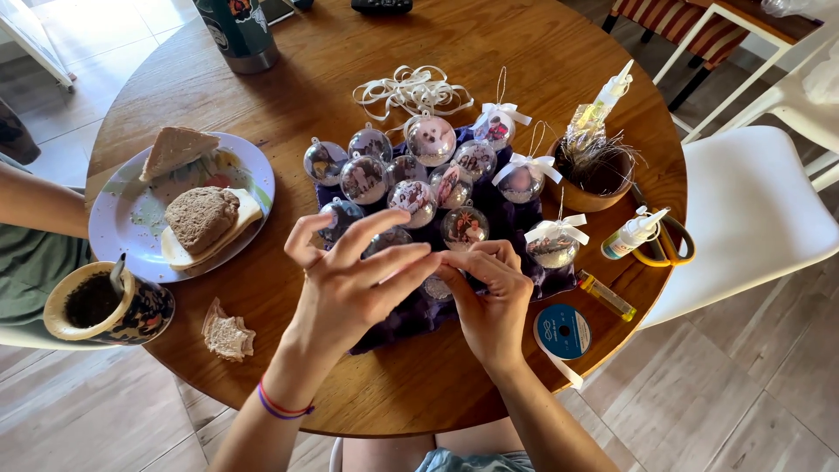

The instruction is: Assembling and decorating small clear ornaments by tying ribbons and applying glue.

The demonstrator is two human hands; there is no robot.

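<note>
On the round table, both hands half-hide 1 clear bauble.

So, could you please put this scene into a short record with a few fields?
surface: round wooden table
left hand: fingers spread, tips meeting the right hand
right hand: pinching something small, too hidden to tell
under hands: clear ball ornaments on purple cloth
right side: ribbon spool, glue bottle, scissors
left side: plate of bread, cup
</note>
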